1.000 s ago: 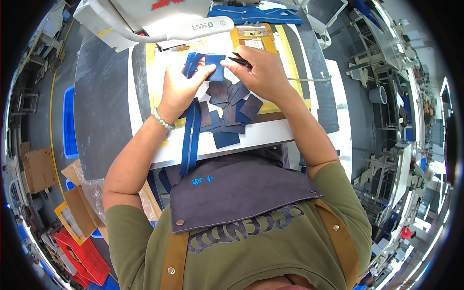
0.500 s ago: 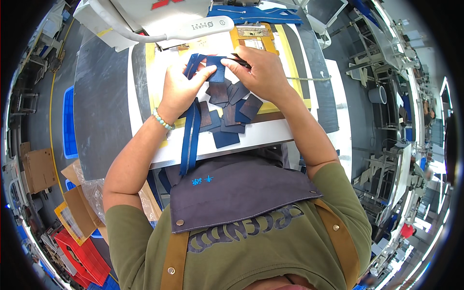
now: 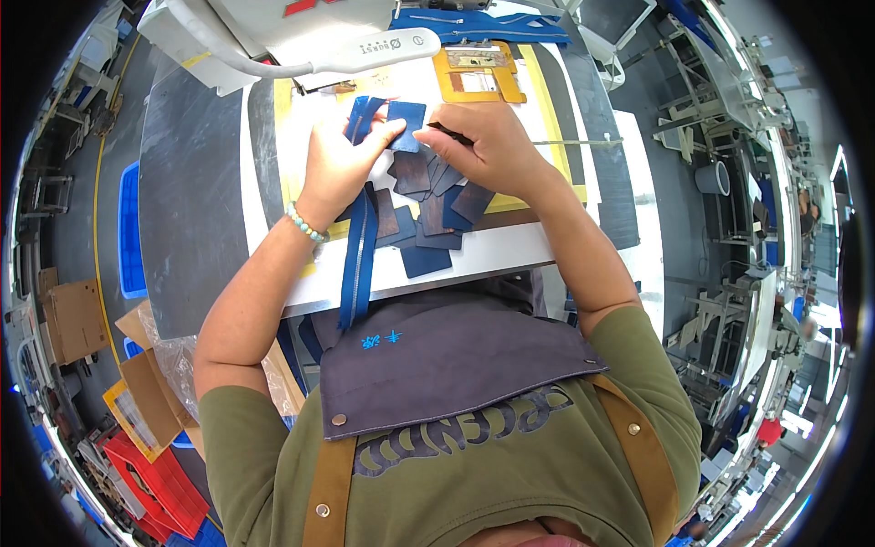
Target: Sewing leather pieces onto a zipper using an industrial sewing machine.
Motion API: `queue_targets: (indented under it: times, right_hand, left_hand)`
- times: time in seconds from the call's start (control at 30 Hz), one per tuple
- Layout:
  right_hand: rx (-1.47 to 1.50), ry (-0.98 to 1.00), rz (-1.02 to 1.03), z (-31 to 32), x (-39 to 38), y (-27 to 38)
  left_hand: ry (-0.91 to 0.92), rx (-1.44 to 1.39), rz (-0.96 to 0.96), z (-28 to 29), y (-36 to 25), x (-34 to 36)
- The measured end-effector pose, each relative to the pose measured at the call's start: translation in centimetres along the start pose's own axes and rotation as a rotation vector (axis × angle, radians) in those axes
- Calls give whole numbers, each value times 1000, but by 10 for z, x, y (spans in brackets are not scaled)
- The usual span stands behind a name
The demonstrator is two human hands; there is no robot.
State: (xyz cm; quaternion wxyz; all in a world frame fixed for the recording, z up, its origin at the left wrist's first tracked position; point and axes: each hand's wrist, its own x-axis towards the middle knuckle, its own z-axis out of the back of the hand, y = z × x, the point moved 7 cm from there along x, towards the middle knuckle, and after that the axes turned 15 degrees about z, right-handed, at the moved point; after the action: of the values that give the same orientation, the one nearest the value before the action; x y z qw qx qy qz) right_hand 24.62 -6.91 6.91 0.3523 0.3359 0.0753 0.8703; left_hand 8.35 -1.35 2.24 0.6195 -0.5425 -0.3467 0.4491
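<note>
My left hand [image 3: 339,162] pinches a small blue rectangular patch [image 3: 407,128] between thumb and fingers. The same hand grips a blue zipper tape [image 3: 363,120], part of it hidden behind the fingers. A length of blue zipper [image 3: 358,260] shows below that hand and hangs over the table's front edge. My right hand [image 3: 497,150] is closed around a slim black tool [image 3: 450,134] whose kind I cannot make out, just right of the patch. Beneath both hands lies a loose pile of dark blue and brown patches [image 3: 437,211].
A white machine [image 3: 273,27] with a white bar lamp [image 3: 378,53] stands at the far side. Behind my right hand are a yellow template [image 3: 474,84] and several blue zippers [image 3: 483,25]. A blue bin [image 3: 132,228] and cardboard boxes [image 3: 73,319] stand at left.
My right hand has drawn back slightly from the patch, and its thumb no longer touches it. The patch has shifted a little and now shows its face more fully in my left hand.
</note>
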Motion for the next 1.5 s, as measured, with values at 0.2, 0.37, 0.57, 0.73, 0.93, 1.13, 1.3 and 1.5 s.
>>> queue_targets:
  times: [0.2,0.37,0.57,0.73,0.93,1.13,1.3,1.5]
  right_hand:
    - [-129,-67,-129,5,-4,-11]
    - [-185,-12,-177,2,-4,-13]
    - [-177,-26,-196,2,-3,-12]
    - [-176,1,-212,1,-3,-12]
    - [-170,-41,-173,3,-3,-11]
    - [-150,-61,-90,4,-1,-6]
    - [-44,-5,-53,6,-1,-2]
    - [422,-338,-448,11,-13,-36]
  left_hand:
    - [-7,18,-29,0,-8,0]
    - [-23,11,-83,-1,-10,-2]
    - [-10,78,16,-2,-7,-3]
    - [-49,73,-77,-2,5,-2]
    - [-26,47,-18,-4,11,-1]
    - [-4,2,-44,-3,3,-1]
    - [17,6,76,-3,-3,-4]
    - [20,-73,66,-1,-2,-1]
